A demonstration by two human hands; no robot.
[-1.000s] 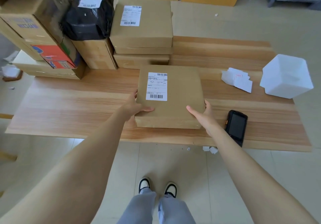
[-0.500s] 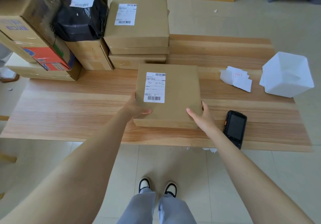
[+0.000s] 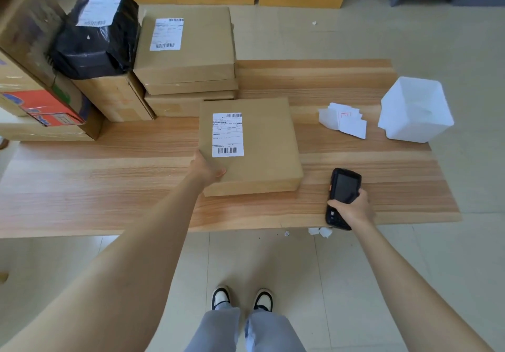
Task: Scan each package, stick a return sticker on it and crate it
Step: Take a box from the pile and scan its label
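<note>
A flat brown cardboard package point(image 3: 262, 144) lies in the middle of the wooden table point(image 3: 109, 187), its white barcode label point(image 3: 228, 134) facing up. My left hand point(image 3: 206, 170) grips the package's near left corner, thumb on top. To the right, my right hand point(image 3: 352, 209) is closed around the lower half of a black handheld scanner point(image 3: 343, 196), which lies near the table's front edge with its screen up. A small pile of white return stickers point(image 3: 343, 121) sits at the back right.
A stack of brown packages point(image 3: 188, 51) and a black-wrapped parcel point(image 3: 95, 37) stand at the back left beside large cartons point(image 3: 30, 51). A white plastic bin point(image 3: 415, 110) stands at the right end. Paper scraps point(image 3: 319, 232) lie on the floor.
My right hand let go of the package's right corner and moved right to grasp the scanner. The left hand stayed on the package.
</note>
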